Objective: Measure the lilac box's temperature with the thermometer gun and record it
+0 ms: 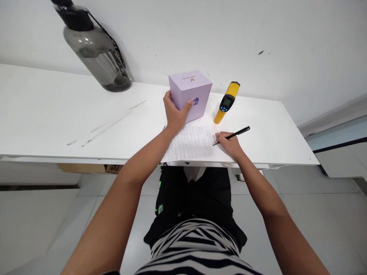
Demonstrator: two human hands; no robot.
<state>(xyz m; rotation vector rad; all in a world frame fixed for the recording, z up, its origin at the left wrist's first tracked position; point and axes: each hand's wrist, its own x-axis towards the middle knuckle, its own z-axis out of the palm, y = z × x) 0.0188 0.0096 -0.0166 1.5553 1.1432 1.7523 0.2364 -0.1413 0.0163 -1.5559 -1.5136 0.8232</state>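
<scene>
My left hand (177, 114) is wrapped round the near left side of a lilac box (190, 89), its thumb on the front face by a small dark purple print. The box stands on the white table (114, 126). Just in front of it lies a sheet of paper (189, 145) covered in rows of handwriting. In my right hand (228, 143) I pinch a black pen (239, 132), its tip pointing down and left at the paper's right edge. Whether the tip touches the sheet I cannot tell.
Right of the box, a yellow and black infrared thermometer (226, 102) rests near the wall. A large grey see-through water bottle (100, 53), partly filled, stands at the back left. Below the table's front edge, part of a cardboard box (86, 168) shows.
</scene>
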